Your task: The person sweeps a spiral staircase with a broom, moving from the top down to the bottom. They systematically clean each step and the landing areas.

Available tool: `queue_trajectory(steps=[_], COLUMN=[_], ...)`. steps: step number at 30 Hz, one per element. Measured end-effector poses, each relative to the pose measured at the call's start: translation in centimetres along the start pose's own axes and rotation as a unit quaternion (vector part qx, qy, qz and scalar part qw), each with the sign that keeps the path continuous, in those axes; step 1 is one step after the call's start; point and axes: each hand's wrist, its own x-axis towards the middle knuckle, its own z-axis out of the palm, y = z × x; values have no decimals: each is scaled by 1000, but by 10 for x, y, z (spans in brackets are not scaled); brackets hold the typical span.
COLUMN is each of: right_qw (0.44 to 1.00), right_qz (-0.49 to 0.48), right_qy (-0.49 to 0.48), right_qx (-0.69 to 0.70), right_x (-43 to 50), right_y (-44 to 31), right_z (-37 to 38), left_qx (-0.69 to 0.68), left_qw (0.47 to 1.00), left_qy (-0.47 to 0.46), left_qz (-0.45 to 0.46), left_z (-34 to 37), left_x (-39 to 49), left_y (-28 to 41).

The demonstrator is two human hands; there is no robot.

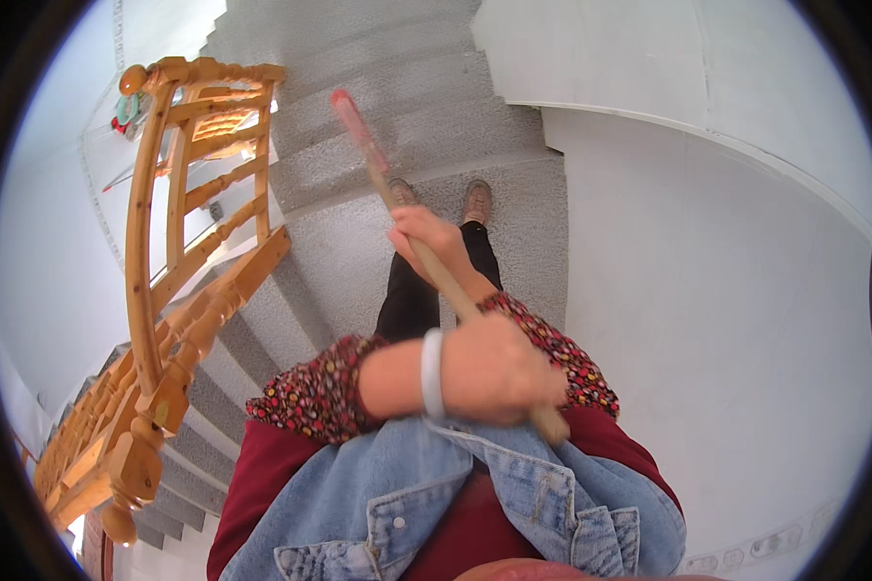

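A long wooden handle [447,279] runs slantwise in front of my body, away from me and to the left. Its far end carries a red, blurred part [360,131] above the stairs; whether this is a broom, a mop or something else I cannot tell. My left hand [501,367], with a white bangle [432,374] on its wrist, grips the handle close to its near end. Farther along, my right hand [432,243] is wrapped around the same handle. The right forearm passes beneath the left hand in this view.
I stand on a grey speckled stair landing [527,210], with steps [400,80] ahead. More steps [211,385] lie at left, beside a wooden balustrade [142,240]. A white wall [697,305] bounds the right side. Both shoes [477,202] are near the landing's far edge.
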Motion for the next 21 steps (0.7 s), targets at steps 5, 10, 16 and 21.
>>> queue_trajectory(steps=[5,10,16,21], right_qw=[996,984,978,986], right_qz=[-2,90,155,96], right_qy=[16,3,60,-10], right_qx=[-86,-153,-128,-133], right_x=[-23,-44,-76,-18], right_y=[-54,-92,-62,-59], right_z=[-70,-105,-80,-24], left_qx=[-100,-135,-227,-134], left_qw=[988,976,972,991], left_qy=[-56,-72,-41,-19], left_qz=[108,155,36,25], left_z=[10,-8,-28,-69], left_x=[7,8,-3,-39], left_y=[52,71,43,46])
